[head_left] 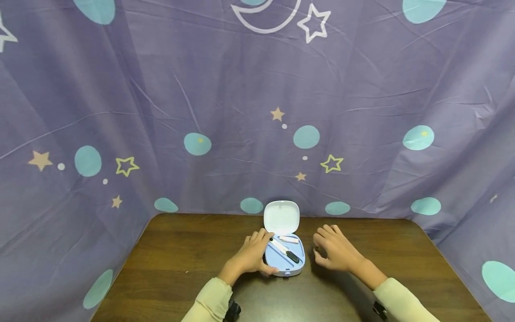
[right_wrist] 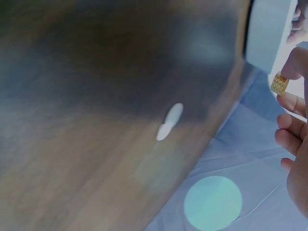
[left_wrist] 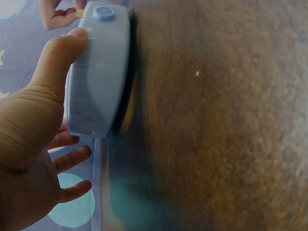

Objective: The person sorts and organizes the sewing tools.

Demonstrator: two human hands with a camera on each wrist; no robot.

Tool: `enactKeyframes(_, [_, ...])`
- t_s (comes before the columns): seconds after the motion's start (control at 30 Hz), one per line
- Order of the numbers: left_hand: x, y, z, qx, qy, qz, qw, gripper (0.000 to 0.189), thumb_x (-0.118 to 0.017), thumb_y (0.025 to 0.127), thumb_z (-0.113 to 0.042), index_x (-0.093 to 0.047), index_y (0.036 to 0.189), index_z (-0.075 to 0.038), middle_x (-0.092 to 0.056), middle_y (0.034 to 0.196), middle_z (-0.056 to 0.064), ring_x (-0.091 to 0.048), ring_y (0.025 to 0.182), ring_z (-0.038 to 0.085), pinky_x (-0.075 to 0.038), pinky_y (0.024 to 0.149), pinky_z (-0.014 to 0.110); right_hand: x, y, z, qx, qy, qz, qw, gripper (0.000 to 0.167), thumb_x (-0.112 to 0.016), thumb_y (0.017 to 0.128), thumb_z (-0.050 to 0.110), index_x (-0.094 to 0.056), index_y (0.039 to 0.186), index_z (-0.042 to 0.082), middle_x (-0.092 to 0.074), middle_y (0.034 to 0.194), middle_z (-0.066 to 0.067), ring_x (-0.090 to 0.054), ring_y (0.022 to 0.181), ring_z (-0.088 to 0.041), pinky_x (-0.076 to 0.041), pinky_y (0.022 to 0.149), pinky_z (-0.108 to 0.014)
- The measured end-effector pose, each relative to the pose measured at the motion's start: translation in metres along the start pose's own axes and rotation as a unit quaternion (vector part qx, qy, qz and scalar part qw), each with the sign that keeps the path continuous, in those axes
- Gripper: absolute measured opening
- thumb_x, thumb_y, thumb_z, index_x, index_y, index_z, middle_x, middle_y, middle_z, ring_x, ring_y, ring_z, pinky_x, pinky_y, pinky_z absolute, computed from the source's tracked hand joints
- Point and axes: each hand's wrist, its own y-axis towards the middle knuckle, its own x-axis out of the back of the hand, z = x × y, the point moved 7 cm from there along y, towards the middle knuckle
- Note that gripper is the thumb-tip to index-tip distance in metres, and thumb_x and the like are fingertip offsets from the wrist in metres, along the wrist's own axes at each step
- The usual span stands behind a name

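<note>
A small hinged case, pale blue with a white lid, stands open on the table. Inside lie a slim white tool with a black end and a small white piece. My left hand grips the case at its left side, thumb by the front; in the left wrist view the thumb presses near the blue button. To the right of the case, my right hand pinches a small textured gold ring-like piece between thumb and fingertip, apart from the case.
The brown wooden table meets a purple curtain with stars and dots behind and at both sides. A white oblong spot shows on the tabletop in the right wrist view; I cannot tell whether it is a reflection.
</note>
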Motion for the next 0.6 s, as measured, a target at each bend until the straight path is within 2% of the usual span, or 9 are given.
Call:
enactKeyframes(0.27, [0.002,0.001,0.0,0.004,0.003,0.008,1.0,0.105,-0.089,0.066,-0.058,-0.045,0.148,-0.007,-0.05,0.124,0.005,-0.048,0.109,0.022,-0.04,0.088,0.037,0.002,0.019,0.002,-0.006,0.01,-0.008,0.9999,0.02,-0.071,0.073,0.026,-0.054,0.076,0.016,-0.042,0.077,0.009,-0.038,0.077,-0.013,-0.028,0.076,-0.034])
enactKeyframes(0.6, [0.002,0.0,-0.001,0.005,0.004,0.013,0.9999,0.106,-0.088,0.067,-0.059,-0.044,0.148,-0.007,-0.05,0.125,0.005,-0.048,0.111,0.022,-0.041,0.089,0.037,0.001,0.033,0.005,-0.005,0.024,0.009,0.9997,0.019,-0.073,0.077,0.024,-0.058,0.08,0.014,-0.044,0.078,0.007,-0.04,0.078,-0.014,-0.03,0.077,-0.034])
